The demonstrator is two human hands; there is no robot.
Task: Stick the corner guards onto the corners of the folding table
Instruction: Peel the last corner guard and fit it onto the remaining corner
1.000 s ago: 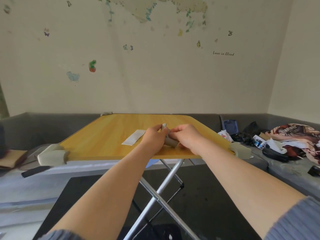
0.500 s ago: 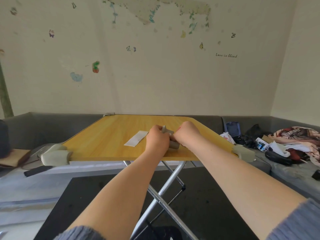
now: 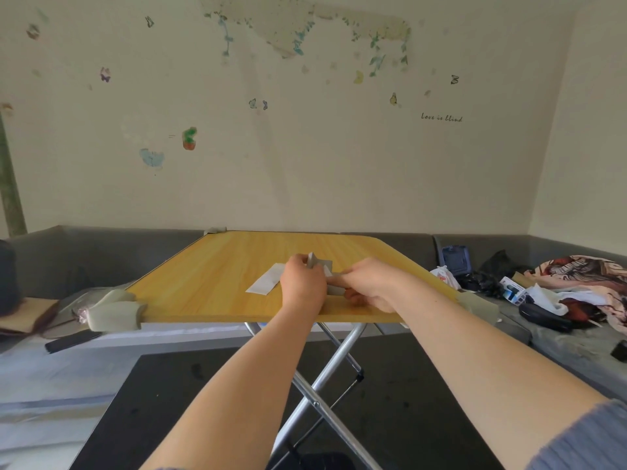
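A yellow wood-grain folding table (image 3: 217, 276) stands in front of me on crossed metal legs. Beige corner guards sit on its near left corner (image 3: 113, 313), near right corner (image 3: 476, 305) and far left corner (image 3: 214, 229). Over the tabletop my left hand (image 3: 302, 286) and my right hand (image 3: 368, 286) together hold a loose grey corner guard (image 3: 317, 261). Both hands have fingers curled round it, and most of the guard is hidden between them. A white backing strip (image 3: 266, 283) lies flat on the table just left of my left hand.
A grey couch (image 3: 101, 252) runs along the wall behind and round the right side. Clothes, bags and small items (image 3: 556, 286) are heaped on its right part. A dark remote (image 3: 69, 340) and a brown board (image 3: 23, 315) lie at the left. A black mat (image 3: 203, 401) covers the floor.
The hands have shifted slightly on the guard; the left hand has lifted one end so a grey edge sticks up above it. The view has tilted a little.
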